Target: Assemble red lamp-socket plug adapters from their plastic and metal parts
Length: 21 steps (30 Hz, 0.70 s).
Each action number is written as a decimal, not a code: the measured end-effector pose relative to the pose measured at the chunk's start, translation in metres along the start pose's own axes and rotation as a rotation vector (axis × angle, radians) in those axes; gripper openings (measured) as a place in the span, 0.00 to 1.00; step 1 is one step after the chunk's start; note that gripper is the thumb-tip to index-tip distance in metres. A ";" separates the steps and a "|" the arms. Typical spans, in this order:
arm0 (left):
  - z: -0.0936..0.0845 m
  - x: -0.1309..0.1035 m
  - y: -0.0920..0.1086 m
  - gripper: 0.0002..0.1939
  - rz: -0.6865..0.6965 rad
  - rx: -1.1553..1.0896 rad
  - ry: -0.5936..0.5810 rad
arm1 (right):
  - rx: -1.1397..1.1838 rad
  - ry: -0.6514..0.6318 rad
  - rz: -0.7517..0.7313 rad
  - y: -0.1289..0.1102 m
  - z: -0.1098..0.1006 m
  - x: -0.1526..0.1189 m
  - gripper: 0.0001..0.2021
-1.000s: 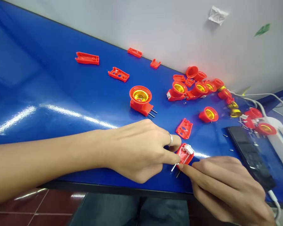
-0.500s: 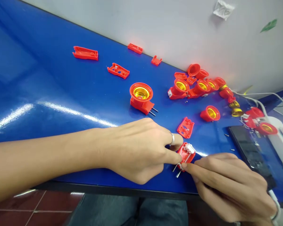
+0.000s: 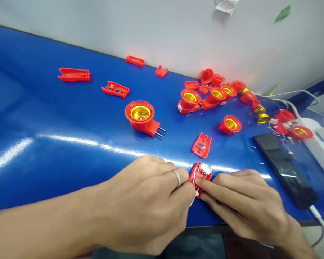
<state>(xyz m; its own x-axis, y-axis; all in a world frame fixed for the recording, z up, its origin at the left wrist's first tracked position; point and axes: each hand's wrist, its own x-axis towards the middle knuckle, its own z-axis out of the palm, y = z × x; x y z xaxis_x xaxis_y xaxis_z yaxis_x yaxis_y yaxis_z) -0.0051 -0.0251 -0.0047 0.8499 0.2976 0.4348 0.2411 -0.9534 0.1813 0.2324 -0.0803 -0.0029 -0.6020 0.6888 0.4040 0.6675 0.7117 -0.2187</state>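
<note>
A red plug-in lamp-holder housing (image 3: pixel 192 173) lies open side up between my hands, near the table's front edge. It carries a white rocker switch (image 3: pixel 205 168) and white wires at its far end, and a metal prong (image 3: pixel 192 200) sticks out toward me. My left hand (image 3: pixel 151 198), a ring on one finger, is closed on the housing's left side. My right hand (image 3: pixel 248 205) presses a fingertip into the housing, the thumb low at its right side. What lies under the fingertips is hidden. Just beyond sits a loose red cover (image 3: pixel 202 145).
On the blue table (image 3: pixel 70 111), a red lamp holder with two prongs (image 3: pixel 140 124) stands left of centre. Several red shells lie along the back. More lamp holders (image 3: pixel 190 99) cluster at back right. A phone (image 3: pixel 284 171) with a white cable (image 3: pixel 317 214) is on the right.
The view has shifted. My left hand has moved its grip down the housing toward the prongs, and my right fingertip has gone further into it.
</note>
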 end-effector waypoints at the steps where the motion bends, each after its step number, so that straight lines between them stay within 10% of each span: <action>1: 0.001 0.000 0.001 0.10 -0.005 0.014 -0.019 | 0.010 0.011 0.012 0.000 0.000 0.001 0.09; 13: -0.005 0.004 0.010 0.07 0.041 0.047 -0.168 | 0.422 -0.076 0.249 -0.005 -0.005 0.022 0.03; 21: -0.004 0.004 0.007 0.09 0.043 0.023 -0.110 | 0.190 -0.031 0.176 -0.005 -0.007 0.013 0.04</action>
<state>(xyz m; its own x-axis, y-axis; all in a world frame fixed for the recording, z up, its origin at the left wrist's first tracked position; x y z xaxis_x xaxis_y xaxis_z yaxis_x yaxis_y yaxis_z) -0.0017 -0.0298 0.0021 0.9058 0.2506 0.3417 0.2132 -0.9664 0.1438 0.2243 -0.0755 0.0093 -0.4991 0.8059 0.3185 0.6703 0.5920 -0.4475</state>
